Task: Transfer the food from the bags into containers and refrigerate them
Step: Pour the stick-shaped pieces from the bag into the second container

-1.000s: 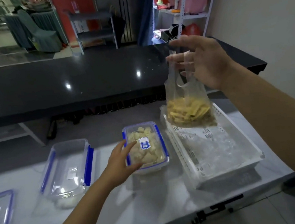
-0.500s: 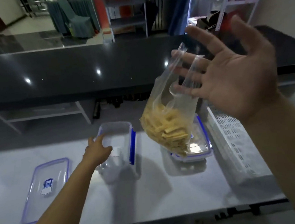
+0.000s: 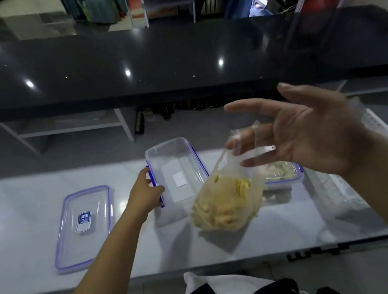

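Bag (image 3: 226, 203) before open container (image 3: 176, 170)

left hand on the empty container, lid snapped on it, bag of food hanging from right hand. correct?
Not quite. In the head view the empty container is open; its lid lies flat on the counter to its left. The rest holds: the left hand is at the container's edge, and the bag of food hangs from the right hand fingers.
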Action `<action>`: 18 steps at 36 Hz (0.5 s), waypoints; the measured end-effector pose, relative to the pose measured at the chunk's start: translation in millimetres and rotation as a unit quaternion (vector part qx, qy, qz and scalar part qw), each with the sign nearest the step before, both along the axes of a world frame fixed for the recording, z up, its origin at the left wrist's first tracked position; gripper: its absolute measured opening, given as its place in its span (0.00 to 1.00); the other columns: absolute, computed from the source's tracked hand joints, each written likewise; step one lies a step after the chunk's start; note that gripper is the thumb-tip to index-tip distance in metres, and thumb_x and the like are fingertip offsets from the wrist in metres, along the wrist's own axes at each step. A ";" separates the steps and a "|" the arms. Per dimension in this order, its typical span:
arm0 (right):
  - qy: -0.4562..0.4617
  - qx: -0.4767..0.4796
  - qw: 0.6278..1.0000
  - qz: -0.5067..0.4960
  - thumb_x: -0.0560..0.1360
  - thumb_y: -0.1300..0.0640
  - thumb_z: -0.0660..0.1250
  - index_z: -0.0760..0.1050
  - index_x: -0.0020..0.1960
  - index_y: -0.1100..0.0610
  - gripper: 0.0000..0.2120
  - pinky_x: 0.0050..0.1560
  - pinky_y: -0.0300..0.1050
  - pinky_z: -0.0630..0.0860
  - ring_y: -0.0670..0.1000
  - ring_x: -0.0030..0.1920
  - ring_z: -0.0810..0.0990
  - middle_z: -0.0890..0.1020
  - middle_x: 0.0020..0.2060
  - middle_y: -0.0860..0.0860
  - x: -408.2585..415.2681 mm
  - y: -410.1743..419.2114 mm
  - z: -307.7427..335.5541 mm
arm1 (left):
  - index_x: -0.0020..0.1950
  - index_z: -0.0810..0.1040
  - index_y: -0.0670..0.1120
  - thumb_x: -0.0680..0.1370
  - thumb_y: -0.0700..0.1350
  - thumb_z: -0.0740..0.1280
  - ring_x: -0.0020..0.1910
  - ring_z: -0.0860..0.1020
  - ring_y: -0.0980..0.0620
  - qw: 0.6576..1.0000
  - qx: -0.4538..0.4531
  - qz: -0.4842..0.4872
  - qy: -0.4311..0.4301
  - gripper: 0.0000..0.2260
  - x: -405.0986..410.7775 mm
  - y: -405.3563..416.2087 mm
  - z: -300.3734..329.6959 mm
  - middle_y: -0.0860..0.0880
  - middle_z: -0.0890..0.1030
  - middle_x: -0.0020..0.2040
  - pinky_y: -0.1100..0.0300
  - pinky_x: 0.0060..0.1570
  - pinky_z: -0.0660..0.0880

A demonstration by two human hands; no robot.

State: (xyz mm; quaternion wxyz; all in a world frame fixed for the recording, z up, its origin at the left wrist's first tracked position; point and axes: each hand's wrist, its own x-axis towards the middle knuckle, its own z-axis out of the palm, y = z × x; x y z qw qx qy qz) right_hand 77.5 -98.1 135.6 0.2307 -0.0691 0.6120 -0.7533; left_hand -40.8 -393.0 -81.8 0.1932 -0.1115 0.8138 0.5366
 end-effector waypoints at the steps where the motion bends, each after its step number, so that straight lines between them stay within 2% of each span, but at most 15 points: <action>1: -0.005 0.011 1.000 0.007 0.73 0.36 0.62 0.71 0.74 0.52 0.33 0.68 0.68 0.70 0.68 0.66 0.75 0.80 0.59 0.66 0.6 0.7 -1.8 | 0.77 0.62 0.54 0.76 0.38 0.70 0.55 0.78 0.44 0.999 -0.031 -0.010 0.025 0.33 5.7 1.5 0.6 0.47 0.72 0.65 0.47 0.48 0.82; 3: -0.012 0.043 0.999 0.016 0.73 0.36 0.63 0.72 0.73 0.52 0.33 0.66 0.66 0.72 0.67 0.64 0.77 0.82 0.55 0.66 1.2 0.1 -4.5 | 0.77 0.62 0.57 0.77 0.42 0.71 0.64 0.73 0.45 0.993 -0.065 -0.045 0.091 0.32 16.4 5.2 5.2 0.48 0.68 0.72 0.46 0.57 0.79; 4: -0.016 0.062 0.998 0.017 0.73 0.36 0.63 0.72 0.73 0.52 0.33 0.66 0.65 0.72 0.66 0.61 0.78 0.82 0.53 0.66 1.2 -1.4 -6.3 | 0.76 0.63 0.59 0.77 0.43 0.71 0.67 0.71 0.47 0.990 -0.051 -0.066 0.117 0.31 21.1 7.2 11.6 0.50 0.67 0.73 0.45 0.61 0.77; 7: -0.013 0.132 0.991 0.005 0.73 0.38 0.63 0.76 0.69 0.50 0.29 0.63 0.63 0.75 0.63 0.54 0.81 0.81 0.47 0.66 2.5 -8.8 -14.6 | 0.68 0.73 0.66 0.78 0.46 0.71 0.70 0.71 0.54 0.975 0.043 -0.178 0.128 0.23 31.5 13.9 47.0 0.58 0.73 0.71 0.52 0.66 0.72; 9: -0.010 0.150 0.989 -0.004 0.73 0.40 0.63 0.77 0.69 0.50 0.27 0.60 0.58 0.75 0.62 0.51 0.82 0.81 0.45 0.65 6.8 -15.2 -20.2 | 0.66 0.74 0.69 0.77 0.49 0.73 0.71 0.70 0.61 0.945 0.092 -0.286 0.130 0.22 37.7 19.4 75.9 0.64 0.74 0.69 0.57 0.69 0.69; 11: -0.009 0.148 0.989 -0.017 0.74 0.40 0.62 0.77 0.69 0.51 0.28 0.58 0.54 0.75 0.60 0.50 0.81 0.80 0.43 0.64 12.0 -19.8 -23.6 | 0.66 0.69 0.75 0.72 0.56 0.75 0.69 0.67 0.68 0.911 0.099 -0.377 0.135 0.28 43.0 28.0 101.5 0.74 0.70 0.67 0.64 0.67 0.67; 13: -0.002 0.147 0.988 -0.036 0.75 0.40 0.63 0.77 0.68 0.52 0.27 0.56 0.52 0.76 0.59 0.49 0.81 0.81 0.42 0.62 17.0 -22.5 -25.3 | 0.61 0.61 0.84 0.68 0.61 0.75 0.64 0.66 0.75 0.890 0.073 -0.428 0.136 0.31 46.4 40.5 119.3 0.82 0.65 0.63 0.72 0.60 0.64; 14: 0.003 0.146 0.988 -0.046 0.75 0.41 0.63 0.77 0.68 0.53 0.26 0.55 0.51 0.77 0.59 0.49 0.81 0.82 0.42 0.59 19.6 -23.3 -25.9 | 0.60 0.59 0.85 0.68 0.61 0.75 0.63 0.65 0.76 0.879 0.063 -0.448 0.150 0.33 47.0 48.1 125.0 0.80 0.65 0.65 0.75 0.58 0.62; 16: 0.013 0.154 0.986 -0.063 0.76 0.41 0.62 0.77 0.67 0.52 0.25 0.55 0.53 0.77 0.60 0.48 0.80 0.84 0.43 0.56 24.7 -24.4 -25.6 | 0.62 0.56 0.83 0.71 0.57 0.76 0.66 0.65 0.70 0.853 0.046 -0.487 0.182 0.35 45.7 64.5 132.6 0.69 0.65 0.74 0.75 0.59 0.60; 17: 0.017 0.168 0.983 -0.070 0.76 0.41 0.62 0.78 0.67 0.51 0.24 0.56 0.56 0.77 0.60 0.48 0.80 0.83 0.42 0.57 26.6 -25.8 -24.7 | 0.62 0.55 0.82 0.72 0.55 0.77 0.66 0.65 0.70 0.841 0.041 -0.504 0.192 0.36 44.0 72.4 135.4 0.68 0.65 0.74 0.76 0.59 0.59; 18: 0.022 0.185 0.980 -0.076 0.75 0.40 0.63 0.79 0.66 0.48 0.23 0.58 0.59 0.74 0.59 0.48 0.81 0.83 0.41 0.59 28.0 -26.4 -23.6 | 0.61 0.56 0.81 0.73 0.53 0.77 0.64 0.66 0.72 0.831 0.036 -0.518 0.200 0.35 42.2 79.9 138.4 0.72 0.67 0.70 0.77 0.58 0.59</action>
